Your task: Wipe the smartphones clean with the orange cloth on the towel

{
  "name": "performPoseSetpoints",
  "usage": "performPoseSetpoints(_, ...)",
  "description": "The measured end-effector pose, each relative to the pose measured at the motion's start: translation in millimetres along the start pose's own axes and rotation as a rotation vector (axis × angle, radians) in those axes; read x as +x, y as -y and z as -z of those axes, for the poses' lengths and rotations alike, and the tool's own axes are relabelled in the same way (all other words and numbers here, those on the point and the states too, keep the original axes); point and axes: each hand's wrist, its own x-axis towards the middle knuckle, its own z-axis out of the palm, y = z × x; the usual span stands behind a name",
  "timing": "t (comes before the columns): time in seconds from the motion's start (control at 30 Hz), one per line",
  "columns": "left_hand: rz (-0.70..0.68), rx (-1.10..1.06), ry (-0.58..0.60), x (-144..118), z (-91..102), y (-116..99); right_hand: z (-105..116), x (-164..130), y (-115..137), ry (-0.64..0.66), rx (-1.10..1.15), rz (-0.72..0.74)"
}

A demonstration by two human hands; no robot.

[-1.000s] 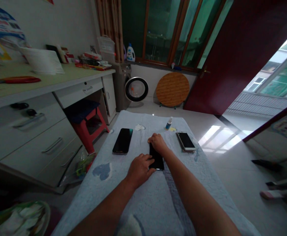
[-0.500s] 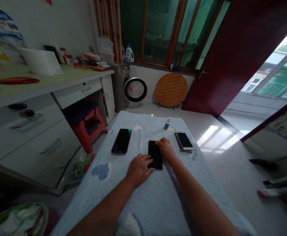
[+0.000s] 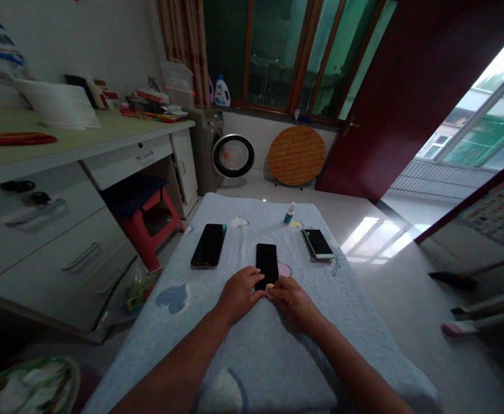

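Note:
A black smartphone (image 3: 267, 261) lies screen up on the cloth-covered table in front of me. My left hand (image 3: 239, 293) steadies it, fingers over its left edge and thumb by its lower corner. At the phone's lower right corner, my right hand (image 3: 292, 299) pinches a small pale-orange pad (image 3: 269, 290) against the screen; the pad's exact kind is unclear. To the left lies a larger black phone (image 3: 209, 245). A white-framed phone (image 3: 318, 244) rests on the right, seemingly stacked on another flat device. Behind them stands a small spray bottle (image 3: 289, 214) with a blue label.
The table wears a pale blue cloth (image 3: 252, 368). On the left is a desk (image 3: 126, 135) with a paper roll (image 3: 56, 103) and red-handled tool; a red stool (image 3: 150, 221) stands under it. Farther back are a washing machine (image 3: 206, 149) with its door open and a round wooden tabletop (image 3: 297, 155).
My right hand has slid from the phone's top edge down to its lower right corner with the pad. My left hand keeps its hold on the phone. The view has shifted slightly.

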Motion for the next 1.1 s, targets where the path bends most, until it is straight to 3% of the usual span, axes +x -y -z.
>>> performPoseSetpoints(0.13,0.009,0.013,0.039,0,1.3,-1,2,19,-17,0.0,-0.028,-0.051)
performPoseSetpoints(0.37,0.002,0.02,0.068,1,5.0,-1,9,94,-62,0.052,-0.247,-0.235)
performPoseSetpoints(0.53,0.023,-0.037,0.077,1,4.7,0,3,119,-61,0.083,-0.336,-0.269)
performPoseSetpoints(0.83,0.031,-0.106,-0.088,2,1.6,3,-11,75,-21,0.101,-0.165,-0.014)
performPoseSetpoints(1.0,-0.022,-0.055,0.033,4,1.2,11,-1,50,-4,0.153,-0.076,0.114)
performPoseSetpoints(1.1,0.0,-0.023,0.089,5,2.1,12,7,35,-2,0.148,-0.005,0.119)
